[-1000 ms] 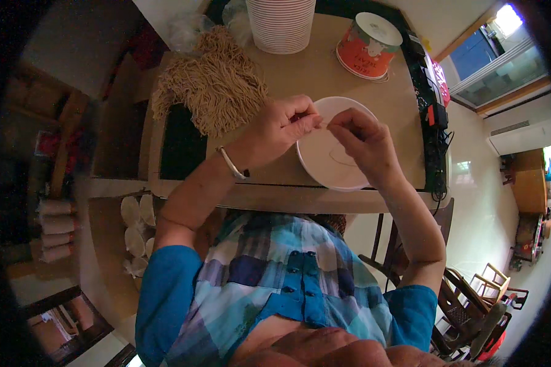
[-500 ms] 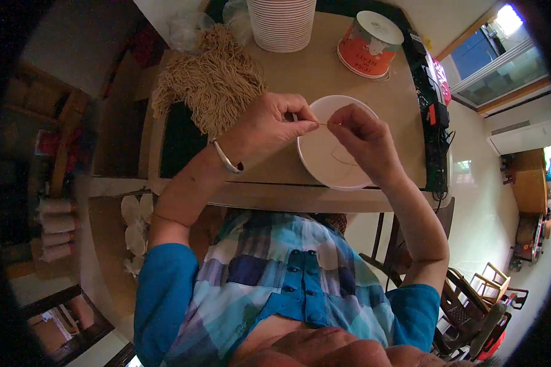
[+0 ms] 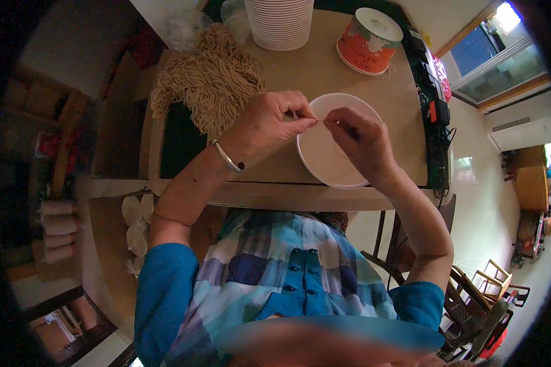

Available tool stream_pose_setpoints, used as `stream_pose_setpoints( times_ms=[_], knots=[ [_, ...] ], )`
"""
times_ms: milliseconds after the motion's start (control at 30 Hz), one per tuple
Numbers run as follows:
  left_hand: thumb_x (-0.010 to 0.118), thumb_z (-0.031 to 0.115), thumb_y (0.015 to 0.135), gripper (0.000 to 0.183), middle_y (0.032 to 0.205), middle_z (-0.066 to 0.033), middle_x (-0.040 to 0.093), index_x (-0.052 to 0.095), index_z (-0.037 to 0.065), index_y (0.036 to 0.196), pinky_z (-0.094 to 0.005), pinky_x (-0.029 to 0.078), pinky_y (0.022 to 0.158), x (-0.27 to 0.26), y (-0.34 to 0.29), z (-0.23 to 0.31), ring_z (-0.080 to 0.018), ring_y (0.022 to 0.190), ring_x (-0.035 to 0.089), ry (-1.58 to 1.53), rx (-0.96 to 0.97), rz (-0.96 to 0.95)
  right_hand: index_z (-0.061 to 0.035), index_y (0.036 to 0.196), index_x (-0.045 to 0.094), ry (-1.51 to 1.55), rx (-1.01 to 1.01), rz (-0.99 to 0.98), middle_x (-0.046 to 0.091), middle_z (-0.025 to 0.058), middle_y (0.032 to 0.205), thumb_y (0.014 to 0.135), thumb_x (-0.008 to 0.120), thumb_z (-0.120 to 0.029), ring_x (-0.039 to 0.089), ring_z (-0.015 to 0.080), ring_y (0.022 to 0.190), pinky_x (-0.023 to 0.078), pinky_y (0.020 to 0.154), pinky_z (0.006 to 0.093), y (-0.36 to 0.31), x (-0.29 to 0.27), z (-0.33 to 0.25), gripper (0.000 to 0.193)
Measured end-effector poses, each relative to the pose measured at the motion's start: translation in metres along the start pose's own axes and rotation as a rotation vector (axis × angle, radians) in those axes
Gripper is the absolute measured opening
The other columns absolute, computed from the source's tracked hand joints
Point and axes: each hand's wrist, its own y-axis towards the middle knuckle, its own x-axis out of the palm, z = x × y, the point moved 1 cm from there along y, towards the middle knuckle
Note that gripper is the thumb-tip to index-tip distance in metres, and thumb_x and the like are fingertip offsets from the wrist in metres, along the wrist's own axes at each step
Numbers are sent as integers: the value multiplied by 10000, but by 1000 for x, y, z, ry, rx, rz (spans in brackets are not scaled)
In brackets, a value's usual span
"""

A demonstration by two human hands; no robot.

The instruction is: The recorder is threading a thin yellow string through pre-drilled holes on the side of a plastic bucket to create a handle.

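Note:
My left hand [image 3: 268, 124] and my right hand [image 3: 362, 139] meet fingertip to fingertip over a round white tub [image 3: 333, 172]. Both are closed in a pinch on a thin beige string [image 3: 320, 120], a short bit of which shows between them. Some of the string hangs below my right fingers, inside the tub. Left of my left hand lies a loose heap of beige strings [image 3: 209, 82]. The tub stands near the table's front edge.
A tall stack of white tubs [image 3: 280, 24] stands at the back of the table [image 3: 401, 131]. To its right is an upturned orange and green printed tub [image 3: 368, 46]. Clear plastic bags [image 3: 187, 30] lie behind the heap; black power strips [image 3: 436, 107] run along the right edge.
My fingertips have drawn slightly closer together, and my right hand has turned a little. The string hanging below it shows less. My left hand has hardly moved.

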Motion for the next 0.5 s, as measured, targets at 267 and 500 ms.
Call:
stream_pose_setpoints(
  times_ms=[267, 500],
  knots=[
    [700, 47, 816, 49, 794, -32, 638, 665, 30, 844, -252, 480, 711, 0, 0, -1, -105, 774, 606, 32, 69, 24, -35, 947, 618, 14, -34, -53, 613, 148, 732, 890, 605, -113, 588, 187, 621, 476, 586, 335, 3, 0, 0, 98],
    [684, 31, 813, 63, 819, -51, 639, 671, 32, 874, -283, 489, 731, 0, 2, -6, -169, 796, 620, 183, 219, 44, -36, 930, 611, 77, -53, -90, 611, 176, 740, 896, 599, -131, 625, 286, 645, 478, 592, 366, 4, 3, 8, 102]
  ],
)
